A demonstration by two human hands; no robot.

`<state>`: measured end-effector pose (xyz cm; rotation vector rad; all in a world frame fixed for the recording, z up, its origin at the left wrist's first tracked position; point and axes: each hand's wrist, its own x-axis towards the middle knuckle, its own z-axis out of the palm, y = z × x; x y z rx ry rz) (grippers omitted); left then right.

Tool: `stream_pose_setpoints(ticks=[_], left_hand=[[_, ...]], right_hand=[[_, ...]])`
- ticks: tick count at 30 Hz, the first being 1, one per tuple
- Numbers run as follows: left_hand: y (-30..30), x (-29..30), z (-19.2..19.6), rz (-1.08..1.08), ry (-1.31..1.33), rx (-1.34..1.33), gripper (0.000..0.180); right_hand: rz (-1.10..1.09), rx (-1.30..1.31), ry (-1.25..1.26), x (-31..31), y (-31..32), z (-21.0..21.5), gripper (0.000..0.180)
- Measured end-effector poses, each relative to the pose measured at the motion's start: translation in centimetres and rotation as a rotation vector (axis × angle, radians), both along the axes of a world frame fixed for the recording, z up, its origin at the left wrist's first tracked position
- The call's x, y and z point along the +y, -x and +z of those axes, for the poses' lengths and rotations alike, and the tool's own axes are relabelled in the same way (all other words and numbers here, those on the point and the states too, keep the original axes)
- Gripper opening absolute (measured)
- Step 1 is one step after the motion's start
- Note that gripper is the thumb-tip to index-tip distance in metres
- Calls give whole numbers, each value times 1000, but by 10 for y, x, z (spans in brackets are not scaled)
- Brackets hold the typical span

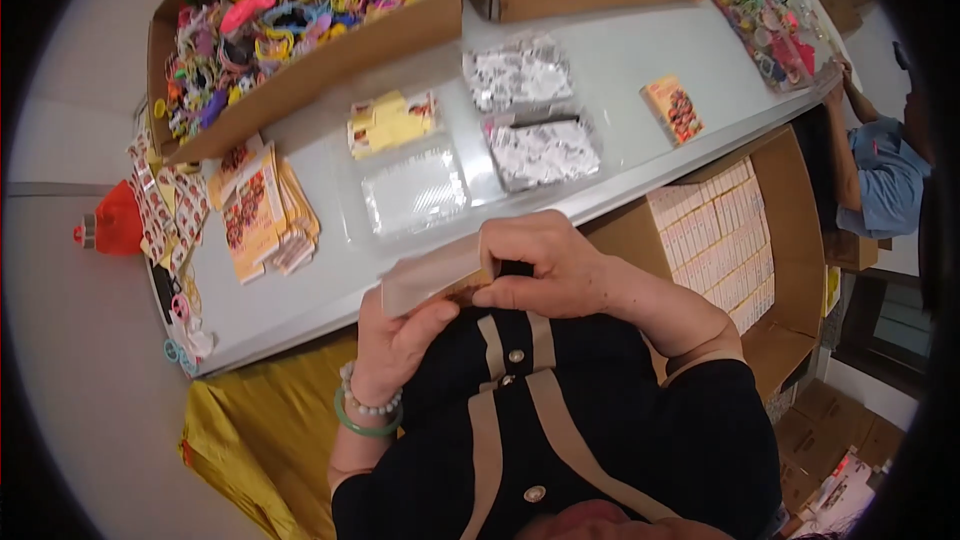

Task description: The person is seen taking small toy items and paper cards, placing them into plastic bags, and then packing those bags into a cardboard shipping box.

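Observation:
In front of my chest, just off the table's near edge, I hold a small thin carton (432, 275). Its plain greyish-white panel faces up, and a bit of printed orange-brown shows under it. My left hand (395, 337), with bracelets at the wrist, grips its left end between thumb and fingers. At the right end, my right hand (545, 265) is closed with thumb and bent fingers pinching the edge. Fingers partly hide the carton, so how far it is folded I cannot tell. Nearest on the table lies a clear plastic tray (415, 192).
A pile of flat printed cartons (262, 210) lies left, near a large box of colourful trinkets (320, 65). Yellow cards (392, 123), patterned packets (545, 152) and a finished small box (674, 108) lie beyond. An open carton (800, 240) of packed boxes stands right; a co-worker (885, 165) is farther right.

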<state>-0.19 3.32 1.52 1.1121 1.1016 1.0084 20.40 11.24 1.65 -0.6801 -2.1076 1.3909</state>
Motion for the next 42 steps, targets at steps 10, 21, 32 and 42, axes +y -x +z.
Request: stream_pose_setpoints(ticks=[10,21,32,42], left_hand=[[19,71,-12,247,-116,168,29],[7,54,-20,255,84,27,31],[10,64,-28,250,89,-370,38],[11,66,-30,248,87,-371,39]], right_hand=[[-809,-309,-855,220,-23,73,23],[-225,-1295,32,358,-13,21,43],[-56,-1118,39,418,-33,-43,57],[-424,-992,-661,364,-21,4,16]])
